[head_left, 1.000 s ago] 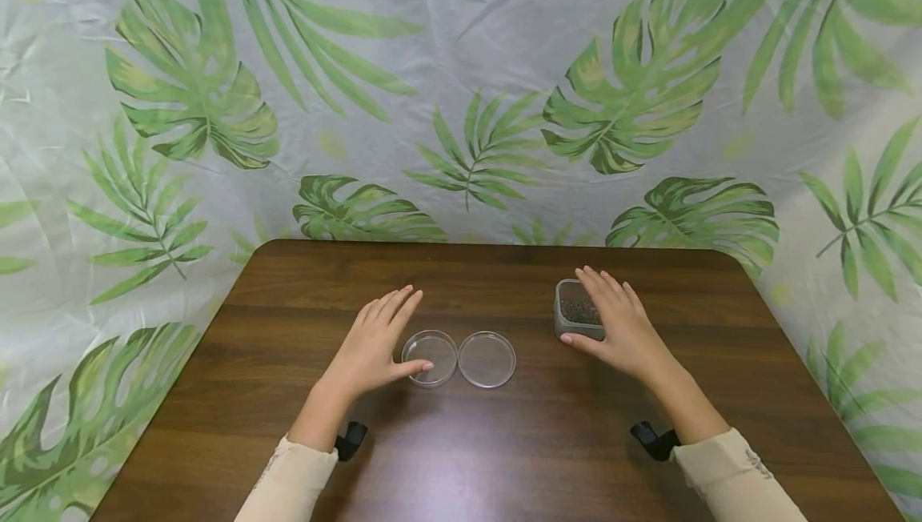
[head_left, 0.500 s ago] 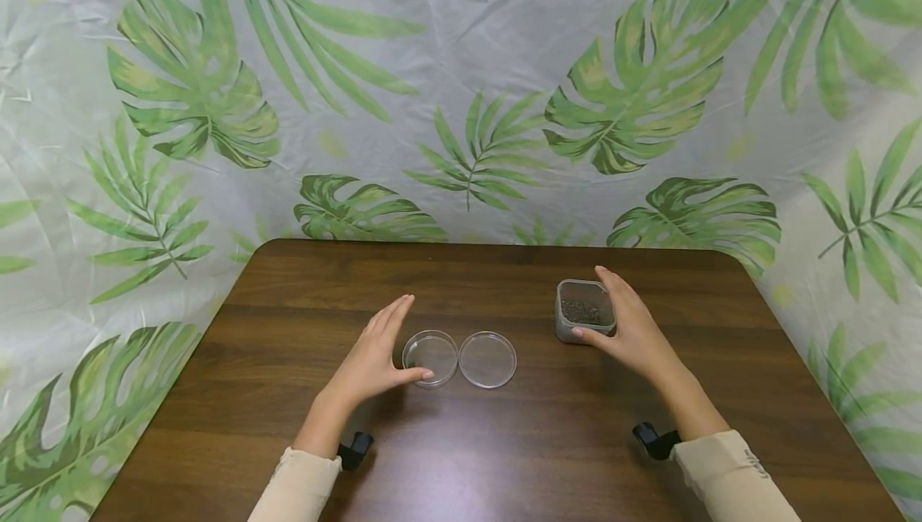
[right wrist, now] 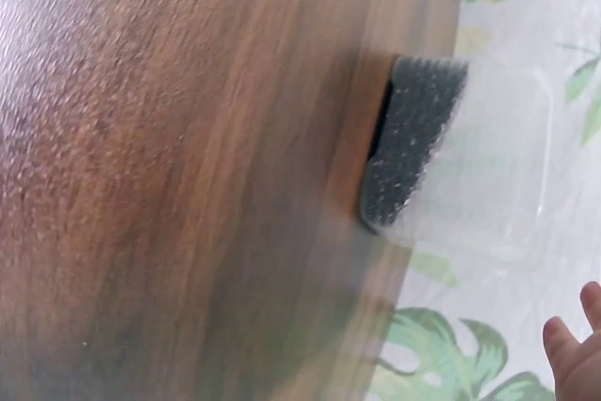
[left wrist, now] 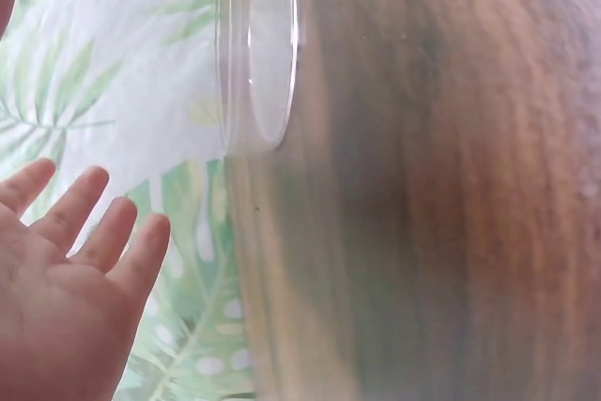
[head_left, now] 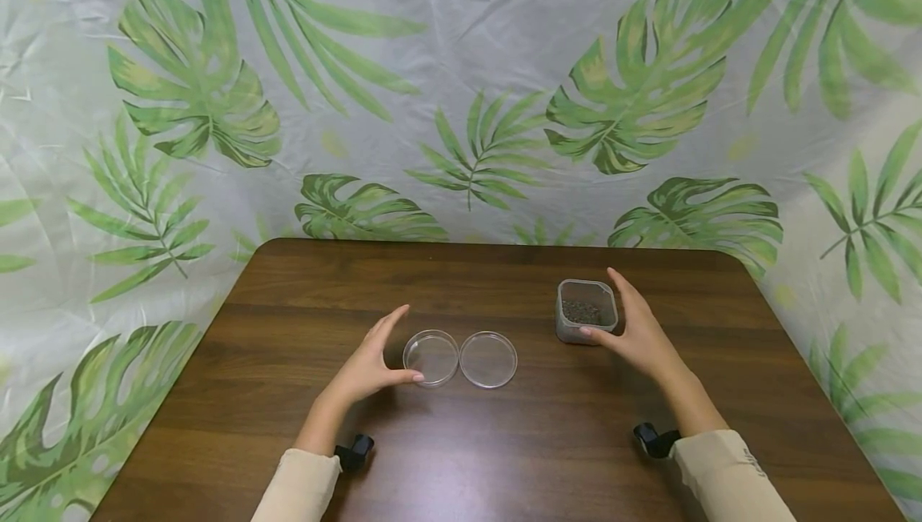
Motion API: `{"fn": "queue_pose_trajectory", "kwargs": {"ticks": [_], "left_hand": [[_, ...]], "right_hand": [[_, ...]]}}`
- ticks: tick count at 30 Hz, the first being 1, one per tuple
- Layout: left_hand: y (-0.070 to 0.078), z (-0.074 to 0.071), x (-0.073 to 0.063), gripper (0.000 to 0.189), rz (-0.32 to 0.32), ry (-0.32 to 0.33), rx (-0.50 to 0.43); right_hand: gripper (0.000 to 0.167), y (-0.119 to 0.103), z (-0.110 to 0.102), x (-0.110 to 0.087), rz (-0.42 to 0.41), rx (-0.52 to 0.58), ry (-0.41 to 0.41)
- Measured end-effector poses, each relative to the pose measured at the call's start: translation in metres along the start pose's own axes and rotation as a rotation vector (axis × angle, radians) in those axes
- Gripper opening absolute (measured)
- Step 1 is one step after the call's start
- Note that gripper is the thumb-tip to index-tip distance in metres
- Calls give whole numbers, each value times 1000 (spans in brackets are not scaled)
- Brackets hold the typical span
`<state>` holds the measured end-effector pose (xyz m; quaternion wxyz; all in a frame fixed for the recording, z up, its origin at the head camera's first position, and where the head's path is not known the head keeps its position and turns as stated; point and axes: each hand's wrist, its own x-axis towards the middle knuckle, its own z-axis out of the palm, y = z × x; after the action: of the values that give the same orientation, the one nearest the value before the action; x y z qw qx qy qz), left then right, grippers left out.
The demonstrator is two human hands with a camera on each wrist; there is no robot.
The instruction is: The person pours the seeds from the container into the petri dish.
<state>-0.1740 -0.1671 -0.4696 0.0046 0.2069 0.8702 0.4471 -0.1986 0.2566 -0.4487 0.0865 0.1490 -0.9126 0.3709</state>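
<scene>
Near the left hand (head_left: 366, 366), off its thumb tip, a clear dish (head_left: 432, 357), with a second dish (head_left: 488, 359) farther right, just beside or touching; fingers spread, nothing gripped, contact unclear. Between thumb and fingers of the right hand (head_left: 639, 339), also spread wide with nothing gripped, an open-topped tub (head_left: 567, 334) of dark grains (head_left: 580, 313). Could tip and scatter grains over the worktop (head_left: 497, 450) if pushed high on one wall by the thumb; could skid, dish against dish, if bumped by the left thumb
</scene>
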Motion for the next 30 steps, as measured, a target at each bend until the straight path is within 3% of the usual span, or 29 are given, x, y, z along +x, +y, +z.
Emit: {"fn": "queue_pose_trajectory", "kwargs": {"ticks": [6,24,30], "left_hand": [[-12,1,0,101,12,-46,-123],[-33,7,-4,90,-116,-151,-332],[-10,0,-6,84,-150,-176,-354]], "right_hand": [[102,8,2,-1,43,42,7],[102,29,16,1,123,195,-1],[102,34,20,4,144,236,-4]]}}
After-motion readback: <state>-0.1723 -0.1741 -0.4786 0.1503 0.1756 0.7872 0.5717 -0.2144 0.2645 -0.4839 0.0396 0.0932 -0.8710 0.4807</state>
